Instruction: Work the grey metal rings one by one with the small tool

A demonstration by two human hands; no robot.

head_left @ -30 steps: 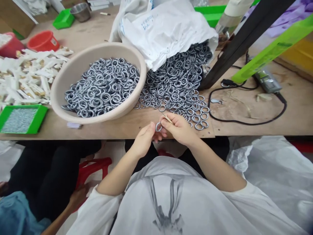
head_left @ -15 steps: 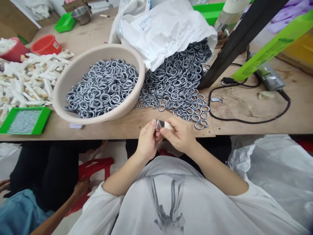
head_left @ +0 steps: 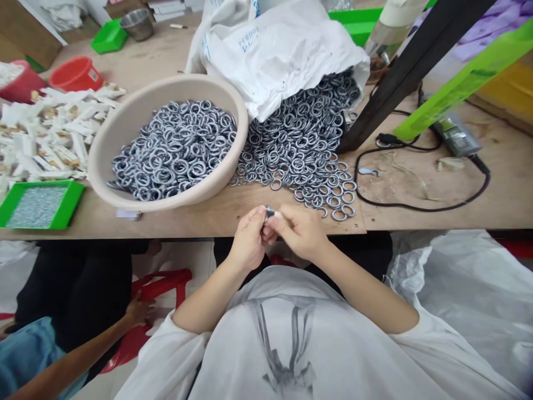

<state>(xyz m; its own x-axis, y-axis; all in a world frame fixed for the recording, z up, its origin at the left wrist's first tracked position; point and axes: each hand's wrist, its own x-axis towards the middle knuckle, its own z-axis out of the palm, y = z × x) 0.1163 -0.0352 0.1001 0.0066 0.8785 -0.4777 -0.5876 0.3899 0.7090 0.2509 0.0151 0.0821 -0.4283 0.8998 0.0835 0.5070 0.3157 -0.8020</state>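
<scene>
Just off the table's front edge, my left hand pinches a grey metal ring between thumb and fingers. My right hand is closed on a small tool with a dark flat tip and a pale handle, mostly covered by the fingers. The tip meets the ring, or nearly so; the fingers hide the exact contact. Beyond my hands, a heap of similar rings spills from a white sack. More rings fill a beige basin to the left.
A green tray of tiny grey pieces and a pile of white strips lie left. A slanted dark post, a black cable and a grey device are right. A co-worker's hand rests by a red stool.
My right hand has shifted slightly left and brought the tool's dark tip up to the ring. Less of the pale handle shows. The co-worker's arm has moved a little.
</scene>
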